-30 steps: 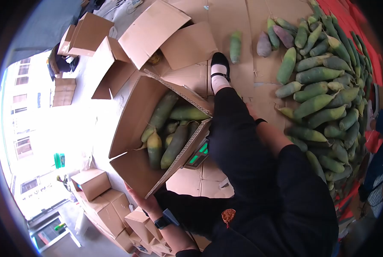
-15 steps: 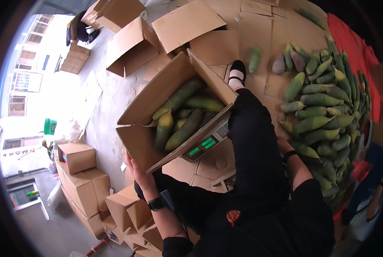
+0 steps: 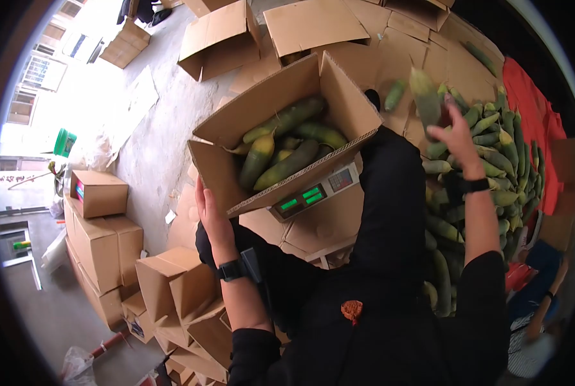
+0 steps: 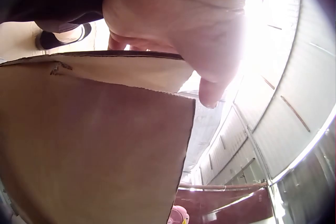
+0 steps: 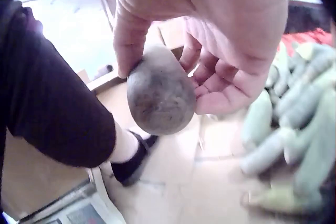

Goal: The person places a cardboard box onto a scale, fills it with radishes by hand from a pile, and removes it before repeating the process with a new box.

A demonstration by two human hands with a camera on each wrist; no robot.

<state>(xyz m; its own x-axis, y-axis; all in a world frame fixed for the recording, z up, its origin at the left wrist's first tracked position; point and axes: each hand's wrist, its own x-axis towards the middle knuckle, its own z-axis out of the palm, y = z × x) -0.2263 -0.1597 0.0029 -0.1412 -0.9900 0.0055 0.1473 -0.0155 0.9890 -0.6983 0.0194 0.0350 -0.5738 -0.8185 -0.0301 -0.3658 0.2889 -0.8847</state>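
Observation:
In the head view, an open cardboard box [image 3: 236, 109] with several green radishes [image 3: 287, 119] inside stands tilted on a scale [image 3: 313, 196] with lit green digits. My left hand [image 3: 213, 215] rests against the box's near left side, fingers fairly straight; the left wrist view shows that hand [image 4: 178, 19] at the cardboard edge [image 4: 105, 129]. A green radish [image 3: 425, 96] is pinched in my right hand [image 3: 458, 138], above the floor near the pile. Seen from the right wrist, thumb and fingers of the hand [image 5: 210, 24] grip the radish's rounded end [image 5: 160, 95].
A large radish pile [image 3: 493, 167] lies at the right beside red cloth [image 3: 535, 122]. One loose radish [image 3: 395, 95] lies on the cardboard flooring. Empty boxes [image 3: 217, 42] stand beyond the filled one, and stacked cartons [image 3: 101, 238] at the left. Another person's arm [image 3: 551, 289] shows at lower right.
My right hand has risen from beside the pile and moved forward with a radish in its grip. My left hand stays at the box, while the head view has shifted.

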